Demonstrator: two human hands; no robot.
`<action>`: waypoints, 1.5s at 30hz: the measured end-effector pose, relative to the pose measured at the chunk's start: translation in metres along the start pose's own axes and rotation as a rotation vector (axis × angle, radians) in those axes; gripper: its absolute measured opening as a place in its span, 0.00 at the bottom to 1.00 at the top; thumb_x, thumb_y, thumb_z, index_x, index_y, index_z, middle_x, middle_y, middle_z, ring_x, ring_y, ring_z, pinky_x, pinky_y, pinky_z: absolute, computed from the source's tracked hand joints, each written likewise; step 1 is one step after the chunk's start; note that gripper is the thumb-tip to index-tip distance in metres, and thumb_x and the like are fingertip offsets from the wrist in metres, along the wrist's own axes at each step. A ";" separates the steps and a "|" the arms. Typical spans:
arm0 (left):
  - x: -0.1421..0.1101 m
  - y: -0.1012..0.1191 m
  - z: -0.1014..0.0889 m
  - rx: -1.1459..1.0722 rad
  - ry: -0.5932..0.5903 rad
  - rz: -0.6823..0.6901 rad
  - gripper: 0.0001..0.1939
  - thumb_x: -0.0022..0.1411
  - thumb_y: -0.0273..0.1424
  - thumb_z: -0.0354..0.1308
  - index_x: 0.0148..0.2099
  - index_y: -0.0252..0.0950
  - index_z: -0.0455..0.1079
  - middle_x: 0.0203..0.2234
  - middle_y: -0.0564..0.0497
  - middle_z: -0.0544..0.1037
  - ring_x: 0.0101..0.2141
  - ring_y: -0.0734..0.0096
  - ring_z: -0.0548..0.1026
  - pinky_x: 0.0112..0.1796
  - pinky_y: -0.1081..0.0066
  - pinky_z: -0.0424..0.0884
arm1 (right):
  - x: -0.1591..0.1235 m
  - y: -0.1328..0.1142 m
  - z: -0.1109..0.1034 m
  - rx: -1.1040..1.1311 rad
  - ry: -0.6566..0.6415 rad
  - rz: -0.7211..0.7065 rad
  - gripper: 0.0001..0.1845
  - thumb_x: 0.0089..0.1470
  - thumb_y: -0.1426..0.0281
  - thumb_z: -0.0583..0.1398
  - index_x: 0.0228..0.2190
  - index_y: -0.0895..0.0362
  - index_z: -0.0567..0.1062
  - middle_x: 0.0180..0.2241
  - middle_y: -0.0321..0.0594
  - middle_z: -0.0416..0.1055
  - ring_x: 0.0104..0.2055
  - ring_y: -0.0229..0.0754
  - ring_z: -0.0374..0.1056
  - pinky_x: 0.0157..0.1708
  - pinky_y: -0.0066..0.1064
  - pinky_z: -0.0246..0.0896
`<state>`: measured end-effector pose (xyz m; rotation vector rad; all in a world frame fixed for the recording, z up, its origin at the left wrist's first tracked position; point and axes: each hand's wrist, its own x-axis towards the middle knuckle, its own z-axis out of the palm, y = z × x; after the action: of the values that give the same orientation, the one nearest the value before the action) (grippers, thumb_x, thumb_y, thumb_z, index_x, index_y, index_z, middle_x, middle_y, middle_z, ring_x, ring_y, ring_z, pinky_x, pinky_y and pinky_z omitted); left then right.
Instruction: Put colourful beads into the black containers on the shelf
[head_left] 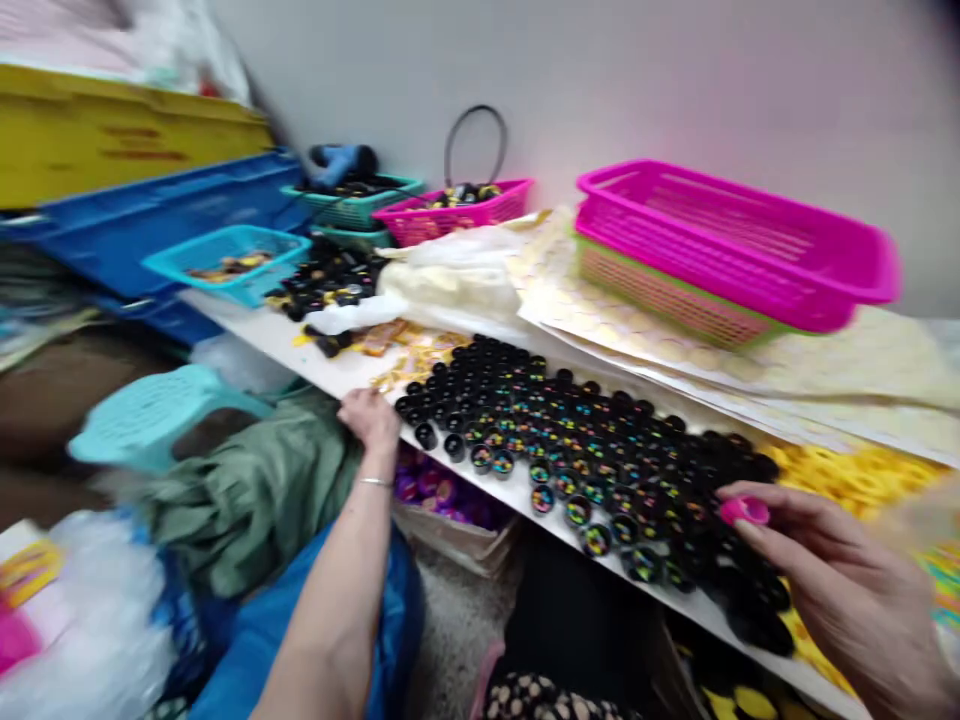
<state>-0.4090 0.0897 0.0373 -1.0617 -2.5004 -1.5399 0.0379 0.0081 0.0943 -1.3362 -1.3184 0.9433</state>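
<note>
The right hand [847,575] gripped a small pink cup [745,511] between thumb and fingers, over the right end of the black cups [577,430] massed on the white tabletop [292,345]. The left hand [369,415] lay at the tabletop's front edge, fingers curled; whether it held anything could not be told.

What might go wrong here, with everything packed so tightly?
The right hand holds a small pink plastic piece close to crowded round black cups, so a brush might topple some. Cups along the white tabletop's front edge could drop off. The bright pink plastic basket, stacked on a green one, might slide if bumped.
</note>
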 end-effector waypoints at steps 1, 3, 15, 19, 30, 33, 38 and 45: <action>0.009 -0.013 -0.004 0.010 0.055 -0.027 0.15 0.62 0.38 0.53 0.46 0.33 0.66 0.43 0.46 0.69 0.42 0.65 0.69 0.45 0.59 0.67 | 0.006 -0.006 0.022 -0.009 -0.113 -0.019 0.16 0.44 0.64 0.66 0.38 0.52 0.77 0.39 0.42 0.74 0.38 0.45 0.70 0.38 0.32 0.67; 0.020 -0.034 -0.004 -0.003 0.134 -0.075 0.09 0.61 0.33 0.54 0.41 0.33 0.67 0.40 0.47 0.69 0.42 0.66 0.68 0.46 0.60 0.65 | 0.018 -0.018 0.069 -0.061 -0.355 -0.092 0.13 0.48 0.63 0.64 0.38 0.52 0.77 0.38 0.40 0.74 0.39 0.44 0.69 0.38 0.33 0.65; 0.021 -0.080 0.023 -0.108 0.215 -0.138 0.06 0.51 0.22 0.54 0.32 0.36 0.67 0.38 0.47 0.67 0.43 0.63 0.64 0.51 0.63 0.59 | 0.056 -0.027 0.245 -0.605 -0.905 -0.698 0.08 0.58 0.73 0.53 0.36 0.56 0.73 0.33 0.38 0.69 0.37 0.42 0.57 0.37 0.33 0.52; 0.020 -0.085 0.026 -0.106 0.226 -0.137 0.07 0.51 0.22 0.55 0.33 0.36 0.68 0.38 0.47 0.67 0.43 0.63 0.64 0.50 0.64 0.59 | 0.054 -0.037 0.258 -0.848 -0.922 -0.834 0.09 0.58 0.75 0.52 0.31 0.56 0.72 0.31 0.38 0.68 0.36 0.42 0.54 0.34 0.34 0.46; 0.016 -0.080 0.026 -0.091 0.233 -0.124 0.06 0.53 0.23 0.54 0.34 0.36 0.69 0.39 0.47 0.68 0.44 0.63 0.63 0.49 0.65 0.60 | 0.047 -0.053 0.268 -1.128 -0.922 -0.975 0.09 0.55 0.77 0.53 0.31 0.56 0.72 0.33 0.42 0.67 0.37 0.45 0.55 0.32 0.37 0.41; 0.019 -0.081 0.026 -0.092 0.237 -0.137 0.07 0.52 0.22 0.54 0.34 0.36 0.68 0.38 0.47 0.67 0.43 0.64 0.64 0.50 0.66 0.60 | 0.050 -0.055 0.267 -1.070 -0.905 -0.947 0.09 0.55 0.77 0.53 0.30 0.57 0.73 0.33 0.42 0.67 0.37 0.45 0.55 0.33 0.37 0.43; 0.020 -0.083 0.023 -0.096 0.213 -0.150 0.05 0.51 0.23 0.55 0.33 0.36 0.66 0.37 0.47 0.67 0.44 0.63 0.64 0.51 0.63 0.59 | 0.055 -0.057 0.230 -0.528 -0.806 -0.615 0.11 0.59 0.71 0.52 0.34 0.56 0.75 0.34 0.40 0.68 0.37 0.42 0.58 0.37 0.34 0.52; 0.031 -0.065 0.020 -0.171 0.229 -0.113 0.07 0.50 0.22 0.47 0.32 0.38 0.60 0.33 0.48 0.65 0.41 0.64 0.66 0.48 0.62 0.63 | -0.018 -0.030 0.045 -0.031 -0.569 0.163 0.14 0.50 0.56 0.60 0.26 0.52 0.77 0.26 0.41 0.69 0.30 0.43 0.65 0.29 0.33 0.62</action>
<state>-0.4625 0.1043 -0.0132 -0.7202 -2.3448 -1.8184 -0.0138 -0.0065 0.1126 -1.2573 -1.6651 1.4964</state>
